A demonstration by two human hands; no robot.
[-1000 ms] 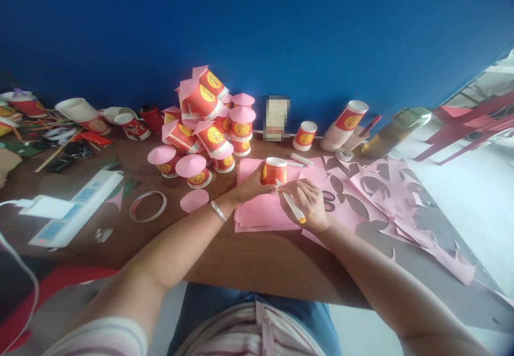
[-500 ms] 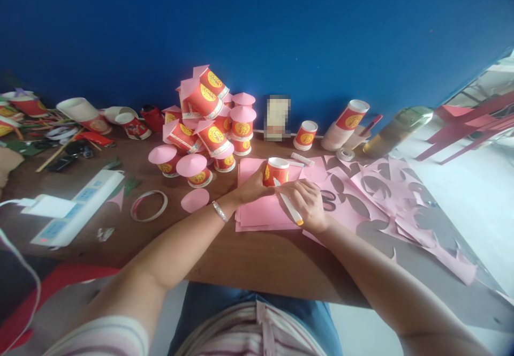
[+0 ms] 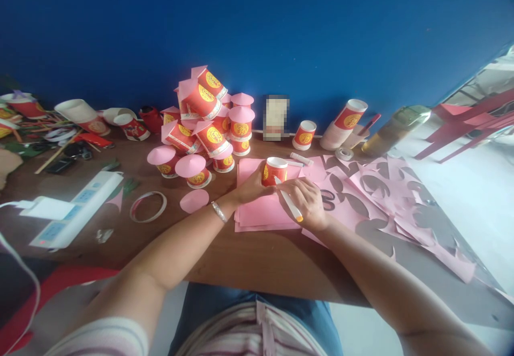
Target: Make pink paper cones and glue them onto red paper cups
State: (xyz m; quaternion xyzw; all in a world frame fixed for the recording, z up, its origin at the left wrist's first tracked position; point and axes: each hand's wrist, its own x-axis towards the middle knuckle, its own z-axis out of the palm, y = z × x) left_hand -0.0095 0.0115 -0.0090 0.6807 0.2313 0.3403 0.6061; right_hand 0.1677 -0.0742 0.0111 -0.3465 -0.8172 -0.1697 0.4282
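A red paper cup (image 3: pixel 275 169) with yellow emblems and a white rim stands upright over a stack of pink paper sheets (image 3: pixel 263 214). My left hand (image 3: pixel 254 184) is wrapped round its left side. In my right hand (image 3: pixel 305 201) is a white pen (image 3: pixel 289 201) with an orange end, its tip at the front of the cup. Past the cup lie a white tube (image 3: pixel 301 159) and another pen, partly hidden. Black scissor handles (image 3: pixel 328 199) show just right of my right hand.
Red cups with pink cone tops (image 3: pixel 206 136) are piled left of centre. Nearer are a pink disc (image 3: pixel 194 201), a tape ring (image 3: pixel 148 206) and a power strip (image 3: pixel 76 209). Cut pink scraps (image 3: pixel 377 190) spread at the right; a bottle (image 3: pixel 395 129) leans by the wall.
The view has shifted very slightly. My left hand still holds the cup and my right hand the pen, its tip slightly shifted on the cup's front.
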